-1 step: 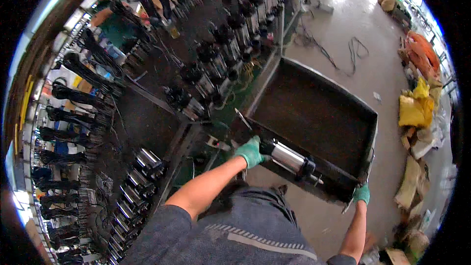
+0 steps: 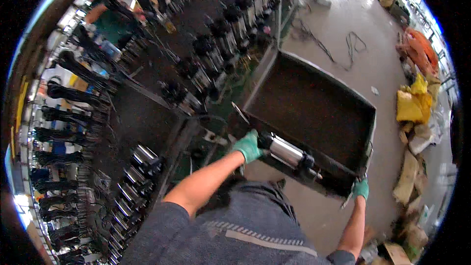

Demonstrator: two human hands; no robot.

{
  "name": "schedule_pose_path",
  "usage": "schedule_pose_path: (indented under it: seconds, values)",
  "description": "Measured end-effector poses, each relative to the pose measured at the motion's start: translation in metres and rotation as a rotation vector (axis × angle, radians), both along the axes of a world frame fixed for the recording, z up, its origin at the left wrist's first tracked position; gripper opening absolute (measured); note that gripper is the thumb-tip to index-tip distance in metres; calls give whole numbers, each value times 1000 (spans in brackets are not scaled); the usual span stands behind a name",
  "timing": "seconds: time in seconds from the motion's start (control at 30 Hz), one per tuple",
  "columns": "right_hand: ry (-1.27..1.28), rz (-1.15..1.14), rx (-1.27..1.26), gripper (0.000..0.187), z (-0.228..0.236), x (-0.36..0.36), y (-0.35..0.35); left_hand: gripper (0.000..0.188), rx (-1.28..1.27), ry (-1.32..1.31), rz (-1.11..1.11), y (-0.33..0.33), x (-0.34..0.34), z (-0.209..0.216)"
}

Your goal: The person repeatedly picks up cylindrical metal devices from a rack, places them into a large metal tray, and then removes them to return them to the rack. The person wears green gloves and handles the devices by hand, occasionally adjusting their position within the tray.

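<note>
My left hand point(image 2: 248, 146), in a green glove, grips the left end of a shiny metal cylinder with a black end cap point(image 2: 289, 153). The cylinder lies along the near rim of a large dark metal tray point(image 2: 314, 108) that stands in front of me. At the tray's near right corner my right hand point(image 2: 360, 188), also in a green glove, is closed on the rim. A thin pale strip pokes out below that hand; I cannot tell what it is. The inside of the tray looks dark and bare.
Rows of black-topped motor units point(image 2: 206, 64) fill the long bench to the left. Bundles of black cable point(image 2: 59, 132) hang further left, and several shiny cylinders point(image 2: 140, 162) stand near me. Loose cable point(image 2: 351, 44), yellow and orange sacks point(image 2: 414, 98) and cardboard point(image 2: 407, 176) lie on the concrete floor at right.
</note>
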State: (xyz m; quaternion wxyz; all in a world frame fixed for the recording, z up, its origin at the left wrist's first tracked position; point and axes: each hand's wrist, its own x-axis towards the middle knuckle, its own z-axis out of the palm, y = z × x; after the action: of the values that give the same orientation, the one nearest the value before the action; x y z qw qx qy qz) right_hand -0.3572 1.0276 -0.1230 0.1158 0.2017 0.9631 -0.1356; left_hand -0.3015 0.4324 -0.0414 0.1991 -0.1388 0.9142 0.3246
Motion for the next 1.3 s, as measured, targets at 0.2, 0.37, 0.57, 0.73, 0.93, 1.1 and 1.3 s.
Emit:
schedule_pose_path:
  seconds: [0.2, 0.37, 0.57, 0.73, 0.93, 1.1, 1.3]
  values:
    - [362, 70, -320, 33, 91, 2, -157, 81, 25, 39, 17, -2, 9, -4]
    - [479, 330, -442, 20, 107, -1, -306, 82, -9, 113, -62, -21, 4, -1]
    - [321, 286, -193, 31, 125, 4, -372, 66, -61, 204, 108, -113, -42, -6]
    - [254, 424, 215, 24, 93, 5, -352, 56, 148, 160, 94, -143, -83, -63]
    - [153, 356, 217, 25, 98, 3, -359, 37, 201, 235, 215, -141, -75, -97]
    - [179, 354, 212, 25, 97, 3, -356, 34, 266, 457, 285, -137, -61, -103]
    - [211, 366, 215, 26, 97, 0, -360, 45, 210, 459, 265, -141, -48, -84]
